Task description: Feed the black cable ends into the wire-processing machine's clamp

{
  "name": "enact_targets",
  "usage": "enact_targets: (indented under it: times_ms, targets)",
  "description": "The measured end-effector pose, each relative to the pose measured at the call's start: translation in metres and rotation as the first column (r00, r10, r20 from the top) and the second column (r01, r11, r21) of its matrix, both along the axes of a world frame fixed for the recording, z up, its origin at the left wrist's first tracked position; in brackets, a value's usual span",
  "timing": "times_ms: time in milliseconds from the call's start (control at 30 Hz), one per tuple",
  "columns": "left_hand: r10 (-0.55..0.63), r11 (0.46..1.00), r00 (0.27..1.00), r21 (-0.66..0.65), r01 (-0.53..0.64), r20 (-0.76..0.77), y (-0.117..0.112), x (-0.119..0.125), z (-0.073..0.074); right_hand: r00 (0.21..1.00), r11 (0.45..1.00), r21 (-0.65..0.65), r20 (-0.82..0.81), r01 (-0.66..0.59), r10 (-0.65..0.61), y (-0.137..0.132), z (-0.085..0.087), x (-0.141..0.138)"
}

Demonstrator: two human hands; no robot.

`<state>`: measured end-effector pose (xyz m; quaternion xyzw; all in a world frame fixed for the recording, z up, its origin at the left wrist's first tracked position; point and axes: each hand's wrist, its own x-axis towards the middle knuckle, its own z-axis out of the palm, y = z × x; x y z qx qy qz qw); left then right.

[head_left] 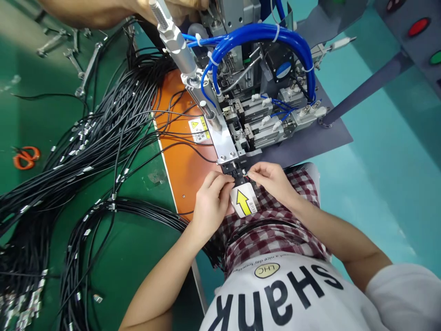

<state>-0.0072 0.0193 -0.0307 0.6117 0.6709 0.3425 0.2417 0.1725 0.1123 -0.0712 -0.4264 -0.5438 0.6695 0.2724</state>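
Note:
My left hand (212, 198) is closed in a pinch at the left side of a small black fixture (237, 174) at the machine's front. What its fingertips hold is hidden. From the right, my right hand (272, 180) pinches what look like thin wires beside a small white connector (244, 172) on the fixture. Just below lies a white label (244, 200) with a yellow arrow, between my hands. Above the fixture stands the machine's metal press bracket (225, 146), with black cables (186, 143) running under it from the left.
Bundled black cables (103, 151) with white-tagged ends cover much of the green table (144, 280). Orange-handled scissors (26, 157) and wrenches (90, 69) lie at the left. Blue air hoses (262, 32) arch over the machine. Another person's arm (93, 11) reaches across the top.

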Motion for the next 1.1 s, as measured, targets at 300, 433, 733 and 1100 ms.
enact_targets:
  times_ms: [300, 433, 733, 1100]
  targets:
    - [-0.04, 0.99, 0.987, 0.128, 0.06, -0.155, 0.011, -0.013, -0.039, 1.0, 0.993, -0.113, 0.01, 0.019, -0.018, 0.017, -0.022, -0.008]
    - [-0.093, 0.985, 0.981, 0.129, 0.116, -0.171, 0.01, -0.018, -0.038, 1.0, 0.992, -0.126, 0.017, 0.009, -0.006, 0.017, -0.021, -0.008]
    - [-0.155, 0.973, 0.96, 0.132, 0.19, -0.234, 0.013, -0.022, -0.041, 1.0, 0.99, -0.139, 0.012, -0.006, 0.008, 0.019, -0.022, -0.007]
    - [-0.159, 0.973, 0.946, 0.117, 0.198, -0.281, 0.014, -0.02, -0.04, 1.0, 0.99, -0.138, -0.005, -0.01, 0.009, 0.021, -0.02, -0.008]
